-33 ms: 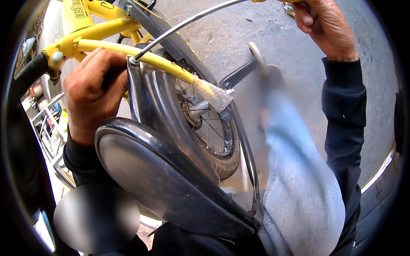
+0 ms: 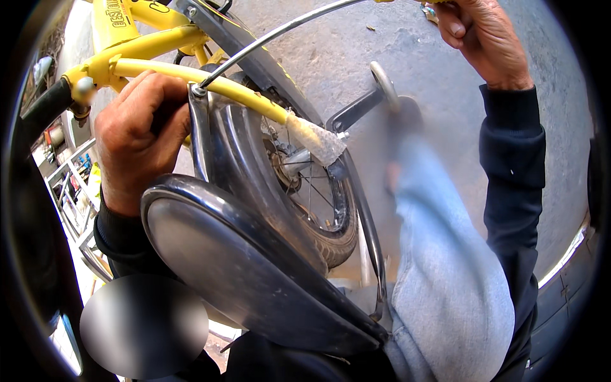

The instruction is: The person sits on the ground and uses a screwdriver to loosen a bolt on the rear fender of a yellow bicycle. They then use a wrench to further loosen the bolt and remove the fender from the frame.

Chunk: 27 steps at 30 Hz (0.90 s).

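Note:
At the top edge my right hand is closed on the yellow grip of a long tool, mostly cut off by the picture's rim. The tool's thin metal shaft reaches down left to a bolt. This bolt sits at the upper end of a black metal stay, beside a yellow frame tube. Close to the bolt, my left hand is closed, its fingers curled against the tube and stay; what they hold is hidden. Below lie the black mudguard and the rear wheel.
A crank arm with a pedal juts out right of the wheel. My jeans-clad leg stands beside it on the concrete floor. A dark chain guard runs along the bike, and a white metal rack is at left.

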{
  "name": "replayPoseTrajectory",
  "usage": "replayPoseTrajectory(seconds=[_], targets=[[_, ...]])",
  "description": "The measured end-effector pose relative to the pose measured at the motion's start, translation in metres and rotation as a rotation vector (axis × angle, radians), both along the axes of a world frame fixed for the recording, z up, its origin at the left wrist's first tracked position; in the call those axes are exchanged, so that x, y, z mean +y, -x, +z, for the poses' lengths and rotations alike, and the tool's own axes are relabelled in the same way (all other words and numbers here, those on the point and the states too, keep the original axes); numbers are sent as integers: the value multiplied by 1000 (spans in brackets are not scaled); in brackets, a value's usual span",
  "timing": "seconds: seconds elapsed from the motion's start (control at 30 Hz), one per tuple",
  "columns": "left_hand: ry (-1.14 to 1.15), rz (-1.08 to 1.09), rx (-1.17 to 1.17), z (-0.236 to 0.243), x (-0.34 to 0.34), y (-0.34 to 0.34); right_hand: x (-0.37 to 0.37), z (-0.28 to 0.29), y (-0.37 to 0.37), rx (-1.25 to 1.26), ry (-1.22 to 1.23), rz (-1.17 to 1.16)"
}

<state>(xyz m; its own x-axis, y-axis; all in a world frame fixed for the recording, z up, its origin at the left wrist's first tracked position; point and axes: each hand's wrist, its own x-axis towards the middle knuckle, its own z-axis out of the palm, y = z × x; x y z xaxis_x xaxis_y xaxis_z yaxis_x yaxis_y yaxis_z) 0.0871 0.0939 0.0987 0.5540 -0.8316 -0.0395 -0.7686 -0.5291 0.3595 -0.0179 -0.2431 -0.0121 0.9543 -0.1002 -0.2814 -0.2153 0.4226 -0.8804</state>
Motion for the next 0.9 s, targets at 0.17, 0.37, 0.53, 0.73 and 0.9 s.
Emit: replayPoseTrajectory(seconds=[0.17,0.37,0.53,0.73,0.9], targets=[[7,8,11,-1,-1,-2,15,-1,-5,-71,-116,-113],[-4,26,25,1,-1,0,2,-16,-2,-60,-119,-47],[5,17,15,-1,-1,0,8,-8,1,123,-85,-30],[-9,20,12,2,-1,-2,23,-2,-7,-2,-103,-197],[13,-2,9,0,-2,-2,0,-22,-5,-26,-46,-57]])
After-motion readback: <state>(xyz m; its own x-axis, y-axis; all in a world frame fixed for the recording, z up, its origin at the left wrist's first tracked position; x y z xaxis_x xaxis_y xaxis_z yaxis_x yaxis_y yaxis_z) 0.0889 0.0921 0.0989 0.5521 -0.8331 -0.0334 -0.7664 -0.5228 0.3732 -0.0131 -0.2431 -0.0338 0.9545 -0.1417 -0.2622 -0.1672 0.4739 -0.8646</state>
